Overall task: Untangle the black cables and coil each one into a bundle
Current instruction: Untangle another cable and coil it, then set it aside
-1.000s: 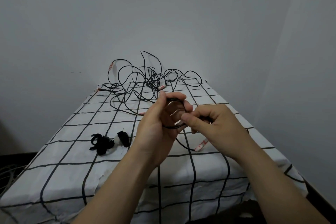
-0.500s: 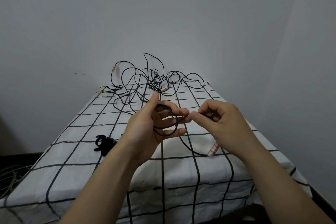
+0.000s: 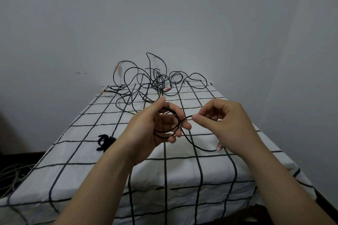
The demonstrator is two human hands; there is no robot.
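Note:
My left hand (image 3: 155, 129) holds a small coil of black cable (image 3: 169, 129) looped around its fingers, thumb pressing the top of the loops. My right hand (image 3: 223, 124) pinches the same cable's strand between thumb and forefinger just right of the coil. From there the strand droops to a white, red-marked end (image 3: 219, 148) on the cloth below my right hand. A loose tangle of black cables (image 3: 155, 82) lies at the far end of the table, some loops standing up against the wall. A finished black bundle (image 3: 105, 141) lies on the cloth to the left of my left forearm.
The table (image 3: 82, 170) wears a white cloth with a black grid and stands against a grey wall. Pale cords (image 3: 11, 179) lie on the dark floor at the lower left. Another wall runs close along the right side.
My right hand has drawn away to the right from the left hand, pulling the strand out from the coil. The view has tilted slightly, and the left hand's fingers have spread.

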